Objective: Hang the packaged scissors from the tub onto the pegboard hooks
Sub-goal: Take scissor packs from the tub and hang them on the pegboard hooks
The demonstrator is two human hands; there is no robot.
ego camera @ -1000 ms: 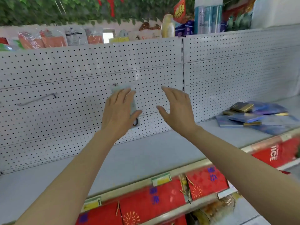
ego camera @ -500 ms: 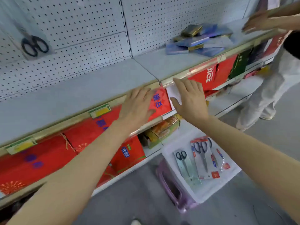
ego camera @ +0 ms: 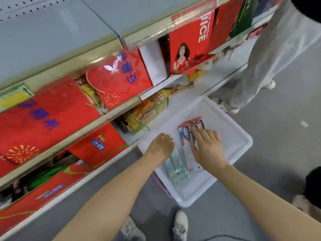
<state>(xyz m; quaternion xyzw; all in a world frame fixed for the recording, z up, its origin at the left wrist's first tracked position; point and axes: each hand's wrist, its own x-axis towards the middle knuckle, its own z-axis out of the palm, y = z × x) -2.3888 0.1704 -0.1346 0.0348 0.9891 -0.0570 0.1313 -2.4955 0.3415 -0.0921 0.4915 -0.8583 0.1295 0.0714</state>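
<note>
1. Both hands lowered into the white rectangular plastic tub [ego camera: 232, 140] on the grey floor [ego camera: 271, 153], just beside the bottom of the store shelving [ego camera: 97, 54].
2. Left hand [ego camera: 160, 146] curled, knuckles up, over the top end of a pale blue-grey scissors pack [ego camera: 177, 168]; fingers hidden underneath, so cannot tell if closed on the pack or only touching it.
3. Right hand [ego camera: 207, 148] laid flat with fingers spread on a red-edged card pack of blue-handled scissors [ego camera: 188, 131]; pressing on it, not clamped.
4. The two packs lying side by side inside the tub, touching or nearly so; grey pack nearer the shelving, red pack on the right.
5. Red gift boxes with blue characters [ego camera: 121, 77] standing on the shelves at left; a red box with a printed figure [ego camera: 189, 44] further along.
6. A small strip of white pegboard [ego camera: 20, 6] visible at top left, well apart from the tub.
7. Another person's light trousers [ego camera: 271, 54] at top right; two grey shoes [ego camera: 179, 225] at the bottom edge.
</note>
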